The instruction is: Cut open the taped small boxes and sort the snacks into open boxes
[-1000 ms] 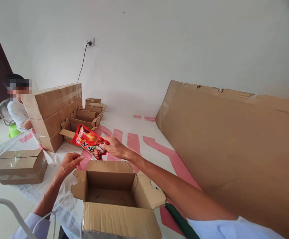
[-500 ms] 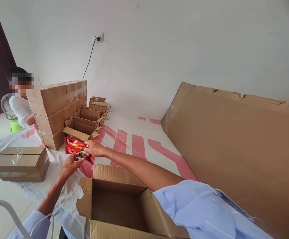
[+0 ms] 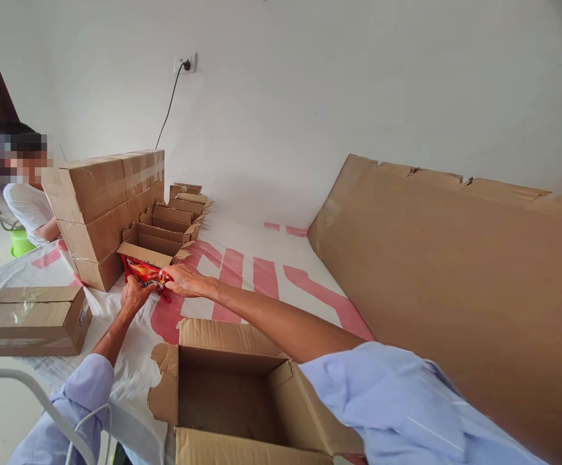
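Observation:
A shiny red printed food packet is gripped between my two hands, low over the cloth and against the front of the nearest small open carton. My left hand pinches its lower edge, thumb on the near side. On the packet's right end, my right hand has its fingers closed, and they hide part of the print. Below my right forearm stands a larger open cardboard box, flaps folded out; the part of its inside that shows holds nothing.
Taped cartons are stacked behind the row of open cartons. A closed carton sits at the left table edge. A big cardboard sheet leans at the right. Another person sits at the far left, and a white curved bar crosses the lower left.
Both hands have brought the packet slightly up and left, nearer the first open carton. My left hand has moved up along it, and the packet looks more bent now.

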`<state>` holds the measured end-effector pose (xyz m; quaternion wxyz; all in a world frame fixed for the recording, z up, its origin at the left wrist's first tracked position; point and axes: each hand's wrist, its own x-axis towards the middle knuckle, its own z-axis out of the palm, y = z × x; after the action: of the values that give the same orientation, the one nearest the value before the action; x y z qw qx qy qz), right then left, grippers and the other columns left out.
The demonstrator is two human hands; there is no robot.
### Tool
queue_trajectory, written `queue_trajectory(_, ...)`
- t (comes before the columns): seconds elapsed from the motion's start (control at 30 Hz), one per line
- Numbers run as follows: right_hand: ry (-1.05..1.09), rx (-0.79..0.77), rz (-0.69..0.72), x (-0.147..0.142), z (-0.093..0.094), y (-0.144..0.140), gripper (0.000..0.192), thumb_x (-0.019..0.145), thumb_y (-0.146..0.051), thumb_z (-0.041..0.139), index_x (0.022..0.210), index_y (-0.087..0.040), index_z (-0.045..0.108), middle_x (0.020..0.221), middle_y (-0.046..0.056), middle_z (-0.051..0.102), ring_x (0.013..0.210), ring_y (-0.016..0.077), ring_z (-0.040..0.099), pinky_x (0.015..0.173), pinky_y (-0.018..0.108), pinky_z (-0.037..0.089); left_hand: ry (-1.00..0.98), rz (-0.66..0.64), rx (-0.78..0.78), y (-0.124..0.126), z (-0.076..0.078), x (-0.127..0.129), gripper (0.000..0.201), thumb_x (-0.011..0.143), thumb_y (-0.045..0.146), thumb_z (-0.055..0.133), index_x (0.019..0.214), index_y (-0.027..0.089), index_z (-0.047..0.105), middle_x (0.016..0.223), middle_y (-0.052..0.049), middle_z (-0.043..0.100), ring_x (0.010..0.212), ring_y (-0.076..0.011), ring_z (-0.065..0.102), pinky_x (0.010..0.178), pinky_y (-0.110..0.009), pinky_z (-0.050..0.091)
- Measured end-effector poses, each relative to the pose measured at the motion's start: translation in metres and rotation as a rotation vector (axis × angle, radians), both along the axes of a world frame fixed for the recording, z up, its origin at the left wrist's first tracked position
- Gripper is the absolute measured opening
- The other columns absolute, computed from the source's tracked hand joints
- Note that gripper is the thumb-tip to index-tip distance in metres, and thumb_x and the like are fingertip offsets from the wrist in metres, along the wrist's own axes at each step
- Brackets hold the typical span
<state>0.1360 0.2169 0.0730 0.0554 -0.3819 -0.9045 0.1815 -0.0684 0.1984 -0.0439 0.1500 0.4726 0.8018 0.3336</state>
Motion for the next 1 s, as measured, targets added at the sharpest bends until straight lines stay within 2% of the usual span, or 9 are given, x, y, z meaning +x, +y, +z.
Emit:
queue_trajectory(0.13, 0.04, -0.018, -0.025, 0.056, 0.021, -0.017, 0.032, 0.097, -0.032, 0.062, 0.125, -0.021, 0.074, 0.129, 0.013, 0.076, 0.118, 0.0311, 0.068, 0.091, 0.035, 0.048, 0.1, 0.007, -0.002, -0.005, 0.01, 0.011, 0.059, 0.086, 0.056, 0.077, 0.127, 0.021, 0.052, 0.115, -0.018, 0.077, 0.114, -0.0408, 0.072, 0.086, -0.045, 0.053)
queue_trajectory(0.2, 0.09, -0.125, -0.031, 0.089, 0.027, -0.031, 0.044, 0.095, -0.041, 0.067, 0.133, -0.02, 0.072, 0.133, 0.014, 0.075, 0.117, 0.0312, 0.07, 0.093, 0.037, 0.051, 0.156, -0.004, 0.02, -0.008, 0.017, 0.018, 0.058, 0.088, 0.052, 0.075, 0.131, 0.022, 0.05, 0.121, -0.017, 0.074, 0.114, -0.0392, 0.071, 0.087, -0.044, 0.053)
queue_trajectory(0.3, 0.111, -0.316, -0.003, 0.132, 0.027, -0.059, 0.071, 0.087, -0.055, 0.075, 0.147, -0.017, 0.064, 0.142, 0.019, 0.07, 0.125, 0.0339, 0.068, 0.099, 0.041, 0.053, 0.264, -0.026, 0.072, -0.008, 0.027, 0.027, 0.058, 0.093, 0.045, 0.07, 0.141, 0.022, 0.048, 0.137, -0.018, 0.062, 0.125, -0.0387, 0.064, 0.094, -0.046, 0.052)
queue_trajectory(0.4, 0.033, -0.33, -0.019, 0.159, 0.02, -0.087, 0.084, 0.08, -0.057, 0.081, 0.153, -0.02, 0.06, 0.152, 0.018, 0.065, 0.135, 0.0375, 0.062, 0.108, 0.045, 0.05, 0.373, -0.091, 0.084, -0.007, 0.032, 0.037, 0.047, 0.093, 0.042, 0.069, 0.135, 0.022, 0.058, 0.143, -0.018, 0.054, 0.136, -0.0409, 0.055, 0.105, -0.05, 0.049)
queue_trajectory(0.5, -0.014, -0.264, -0.08, 0.169, 0.011, -0.106, 0.077, 0.08, -0.049, 0.081, 0.151, -0.025, 0.062, 0.15, 0.014, 0.067, 0.137, 0.0386, 0.061, 0.11, 0.046, 0.048, 0.441, -0.159, 0.051, -0.006, 0.033, 0.041, 0.043, 0.088, 0.048, 0.076, 0.12, 0.021, 0.068, 0.144, -0.02, 0.052, 0.137, -0.0457, 0.05, 0.109, -0.056, 0.045)
queue_trajectory(0.6, -0.028, -0.218, -0.124, 0.168, 0.007, -0.115, 0.065, 0.085, -0.041, 0.075, 0.146, -0.024, 0.066, 0.143, 0.015, 0.071, 0.133, 0.038, 0.063, 0.106, 0.044, 0.048, 0.459, -0.19, 0.026, -0.004, 0.034, 0.035, 0.043, 0.088, 0.047, 0.075, 0.122, 0.02, 0.07, 0.144, -0.021, 0.052, 0.135, -0.0473, 0.052, 0.105, -0.057, 0.048)
queue_trajectory(0.8, -0.026, -0.178, -0.114, 0.158, 0.012, -0.112, 0.061, 0.084, -0.039, 0.074, 0.143, -0.022, 0.067, 0.139, 0.015, 0.073, 0.128, 0.0379, 0.065, 0.103, 0.043, 0.048, 0.418, -0.262, 0.057, -0.011, 0.047, 0.016, 0.039, 0.089, 0.032, 0.071, 0.128, 0.028, 0.071, 0.147, -0.013, 0.06, 0.133, -0.0364, 0.06, 0.111, -0.047, 0.051)
queue_trajectory(0.9, 0.04, -0.159, -0.129, 0.153, 0.012, -0.105, 0.059, 0.086, -0.039, 0.073, 0.141, -0.02, 0.068, 0.14, 0.015, 0.073, 0.125, 0.0382, 0.066, 0.1, 0.042, 0.048, 0.284, -0.257, 0.13, -0.031, 0.049, 0.006, 0.042, 0.088, 0.032, 0.072, 0.13, 0.028, 0.071, 0.15, -0.011, 0.062, 0.138, -0.0321, 0.059, 0.117, -0.043, 0.048)
queue_trajectory(1.0, 0.106, -0.13, -0.167, 0.148, 0.011, -0.096, 0.057, 0.086, -0.038, 0.073, 0.14, -0.019, 0.069, 0.141, 0.015, 0.072, 0.125, 0.0375, 0.066, 0.098, 0.04, 0.047, -0.037, -0.261, 0.169, -0.069, 0.047, -0.006, 0.051, 0.093, 0.057, 0.063, 0.129, 0.022, 0.072, 0.137, -0.013, 0.072, 0.127, -0.033, 0.068, 0.102, -0.043, 0.06)
